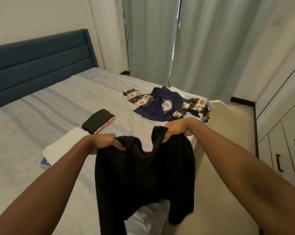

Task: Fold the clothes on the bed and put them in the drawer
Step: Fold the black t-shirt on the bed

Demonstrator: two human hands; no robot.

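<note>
black garment (143, 175): unfolded, hanging from my left hand (104, 144) and my right hand (176, 129), bunched in both grips at its top, over the bed (41, 124) edge | black folded piece (96, 120): flat on pink piece (106, 124), mid-bed | white folded cloth (63, 146): just beside | navy garment (160, 106), elephant-print piece (192, 106): loose heap, far corner, perhaps 2 printed items

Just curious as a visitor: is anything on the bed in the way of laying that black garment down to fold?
Nothing visible does. The left hand and right hand grip the black garment, and the bed just beyond it is bare; the folded white cloth lies to its left, the unfolded pile farther back.
</note>
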